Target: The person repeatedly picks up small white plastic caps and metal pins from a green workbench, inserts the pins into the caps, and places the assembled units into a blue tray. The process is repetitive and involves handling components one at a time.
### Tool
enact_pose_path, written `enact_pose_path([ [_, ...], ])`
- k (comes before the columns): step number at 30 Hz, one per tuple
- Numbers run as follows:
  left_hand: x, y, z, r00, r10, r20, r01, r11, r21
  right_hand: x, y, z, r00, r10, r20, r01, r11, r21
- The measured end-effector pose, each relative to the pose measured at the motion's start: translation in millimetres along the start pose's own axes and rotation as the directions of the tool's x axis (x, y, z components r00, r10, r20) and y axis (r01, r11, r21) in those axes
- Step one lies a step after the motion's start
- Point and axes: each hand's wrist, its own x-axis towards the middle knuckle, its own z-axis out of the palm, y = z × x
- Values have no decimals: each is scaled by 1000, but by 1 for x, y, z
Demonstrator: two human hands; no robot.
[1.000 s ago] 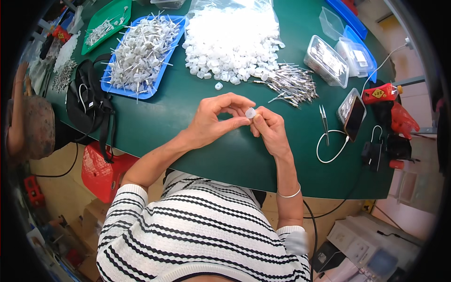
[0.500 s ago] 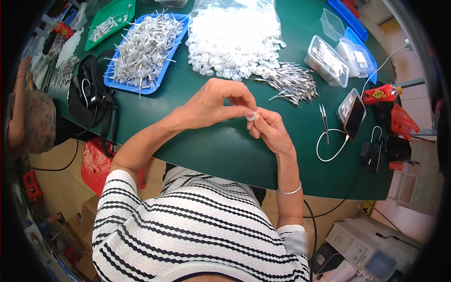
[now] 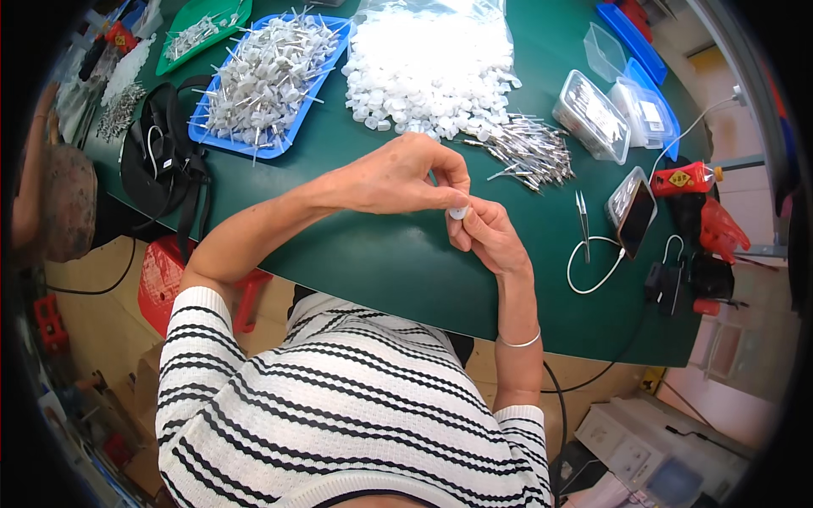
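Note:
Over the middle of the green table, my left hand (image 3: 405,176) and my right hand (image 3: 491,235) meet, both closed with thumb and fingers pinched. Between the fingertips is a small white plastic cap (image 3: 458,213). The right thumb and fingers grip its side, while the left fingertips press at its top; whether a pin sits in it is hidden. Beyond the hands lies a heap of similar white caps (image 3: 406,102) spilling from a clear bag (image 3: 508,38). Thin metal pins (image 3: 533,152) are piled just to its right.
A blue tray (image 3: 196,127) of caps fitted with pins stands at the left, near a green tray (image 3: 222,38) and a black bag (image 3: 157,169). On the right are tweezers (image 3: 583,216), a white cable (image 3: 584,290), a phone (image 3: 637,218) and plastic boxes (image 3: 597,114). Another person's arm (image 3: 32,169) shows far left.
The cap has turned slightly between my fingers, showing more of its white face. My left hand and forearm have shifted a little; the view has tilted slightly.

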Motion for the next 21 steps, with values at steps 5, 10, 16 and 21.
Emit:
enact_pose_path([
  [5, -1, 3, 2, 999, -44, 9, 44, 999, -22, 0, 2, -2, 1000, -10, 18, 10, 1000, 9],
  [10, -1, 1, 3, 998, -66, 19, 67, 994, -85, 1, -1, 2, 1000, -9, 13, 9, 1000, -17],
  [16, 0, -4, 6, 988, -123, 91, 144, 953, -268, 0, -1, -1, 999, -1, 46, 4, 998, -61],
  [21, -4, -13, 11, 978, -160, 134, 203, 882, -426, 0, -5, 4, 1000, 10, 15, -9, 996, -94],
])
